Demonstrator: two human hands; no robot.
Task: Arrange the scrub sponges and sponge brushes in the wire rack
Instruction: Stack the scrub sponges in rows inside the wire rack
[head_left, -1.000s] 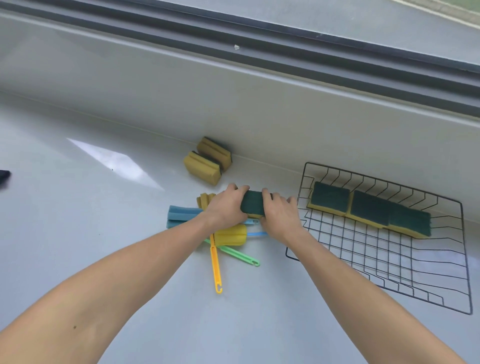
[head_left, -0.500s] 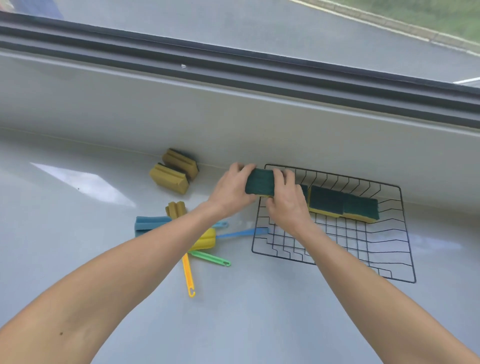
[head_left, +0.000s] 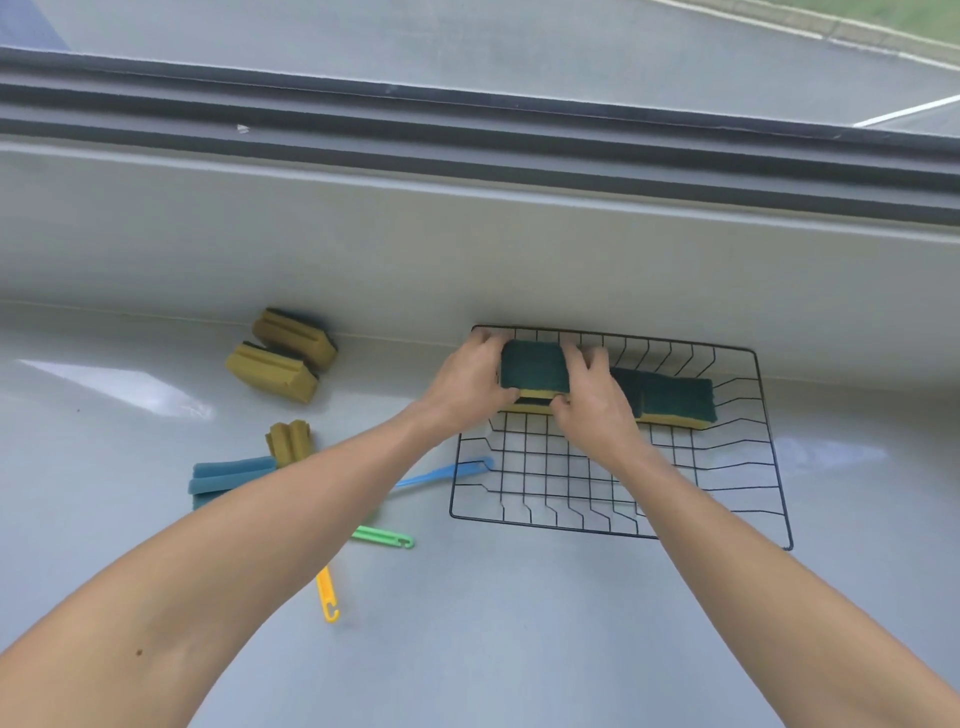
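A black wire rack lies on the grey counter by the back wall. Both my left hand and my right hand grip one green-topped yellow scrub sponge at the rack's far left corner, on top of another sponge there. More green scrub sponges lie in a row along the rack's far side. Left of the rack lie two yellow scrub sponges and a pile of sponge brushes: a blue head, a yellow head, and blue, green and yellow handles, partly hidden by my left forearm.
A grey wall rises right behind the rack, topped by a dark window track. The counter stretches in front of the rack and the brushes.
Both hands carried the green scrub sponge from above the brush pile rightward into the rack's far left corner. The view has shifted, so the rack sits nearer the centre.
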